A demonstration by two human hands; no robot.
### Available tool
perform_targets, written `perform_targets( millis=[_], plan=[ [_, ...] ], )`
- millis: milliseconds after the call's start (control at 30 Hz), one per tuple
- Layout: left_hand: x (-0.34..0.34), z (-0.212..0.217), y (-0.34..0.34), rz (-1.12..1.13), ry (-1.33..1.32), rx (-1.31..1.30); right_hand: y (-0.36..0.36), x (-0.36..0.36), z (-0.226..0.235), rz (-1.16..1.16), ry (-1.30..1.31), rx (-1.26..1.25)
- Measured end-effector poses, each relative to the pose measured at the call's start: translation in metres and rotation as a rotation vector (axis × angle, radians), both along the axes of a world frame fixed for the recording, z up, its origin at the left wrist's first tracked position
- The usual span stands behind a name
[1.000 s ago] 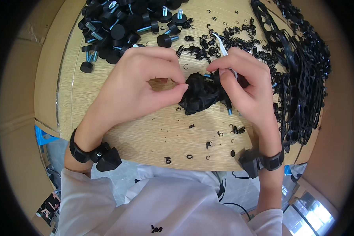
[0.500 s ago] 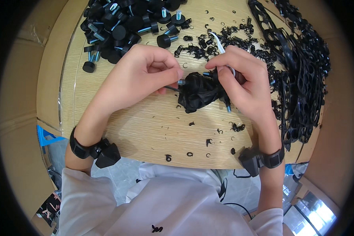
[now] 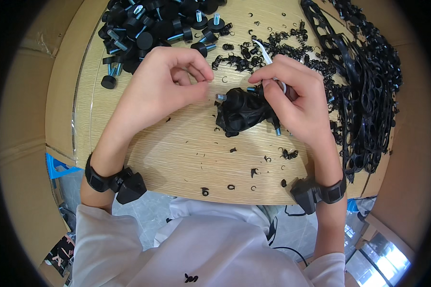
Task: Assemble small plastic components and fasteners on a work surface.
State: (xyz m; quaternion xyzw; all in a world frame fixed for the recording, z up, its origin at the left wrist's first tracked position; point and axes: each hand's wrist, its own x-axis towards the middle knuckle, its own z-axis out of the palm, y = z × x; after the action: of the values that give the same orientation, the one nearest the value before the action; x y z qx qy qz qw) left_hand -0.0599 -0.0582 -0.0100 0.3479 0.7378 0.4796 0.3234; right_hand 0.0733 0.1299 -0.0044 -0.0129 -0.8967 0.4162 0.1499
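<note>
On the table, a clump of black rubber-like parts [image 3: 242, 112] with threaded metal studs lies between my hands. To its left, my left hand [image 3: 175, 88] is raised with thumb and index finger apart and nothing visible between them. My right hand [image 3: 294, 93] is closed around a slim white tool [image 3: 264, 52] whose thin curved tip points up and away. Its fingers rest against the clump's right side, where another stud [image 3: 278, 131] sticks out below. What the curled right fingers cover is hidden.
Black round-headed studs [image 3: 146, 40] are heaped at the far left. Black ring scraps [image 3: 292, 45] scatter across the far middle. Perforated black strips [image 3: 366, 110] pile up on the right. Cardboard walls [image 3: 24, 129] flank the wooden table [image 3: 177, 162].
My left hand has let go of the thin dark strand beside the clump and drawn back left, its fingers parting. A small black scrap now shows below it. My right hand has barely moved.
</note>
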Motion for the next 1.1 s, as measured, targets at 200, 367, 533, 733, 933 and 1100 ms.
perform_targets(
  millis=[200, 367, 533, 733, 933, 1100],
  plan=[
    [0.0014, 0.001, -0.0003, -0.058, 0.148, 0.132, -0.0005, -0.0005, 0.0008, -0.006, -0.001, -0.008],
    [0.0068, 0.0054, 0.0013, -0.098, -0.022, 0.044, -0.0004, -0.0002, 0.0009, -0.009, -0.006, -0.019],
    [0.0069, 0.0064, 0.0002, -0.135, 0.016, -0.02, -0.0009, 0.0, 0.0014, -0.008, -0.007, -0.016],
    [0.0069, 0.0066, 0.0002, -0.154, 0.063, 0.02, -0.0011, 0.0001, 0.0019, -0.01, -0.011, -0.012],
    [0.0074, 0.0033, 0.0, -0.178, 0.176, 0.053, -0.0011, 0.0, 0.0017, -0.008, -0.018, -0.014],
    [0.0061, 0.0048, 0.0008, -0.209, 0.209, 0.037, -0.0016, 0.0, 0.0019, -0.013, -0.027, -0.015]
  ],
)
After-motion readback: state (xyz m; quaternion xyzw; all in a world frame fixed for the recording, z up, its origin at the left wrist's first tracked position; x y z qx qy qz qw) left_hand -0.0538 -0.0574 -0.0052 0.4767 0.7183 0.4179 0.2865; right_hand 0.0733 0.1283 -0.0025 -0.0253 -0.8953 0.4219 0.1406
